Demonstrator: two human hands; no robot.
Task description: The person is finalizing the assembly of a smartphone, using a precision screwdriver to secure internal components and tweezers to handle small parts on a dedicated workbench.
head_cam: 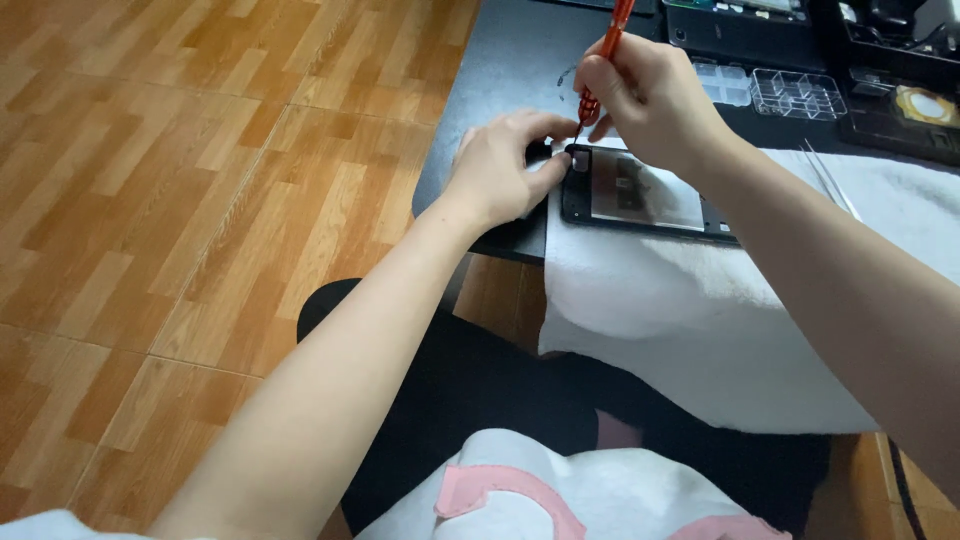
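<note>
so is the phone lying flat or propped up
Flat: the phone lies on the white towel, left hand steadying its corner, right hand holding the screwdriver.

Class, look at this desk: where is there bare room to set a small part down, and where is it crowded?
Bare: the white towel right of the tweezers, and the dark desk left of the screwdriver. Crowded: the phone's left end, where the left hand steadies it and the right hand works the screwdriver, and the far edge with the clear parts box.

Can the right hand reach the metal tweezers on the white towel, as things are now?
Probably yes. The tweezers lie uncovered on the white towel beside the right forearm, but the right hand holds an orange screwdriver, which it would need to put down.
</note>
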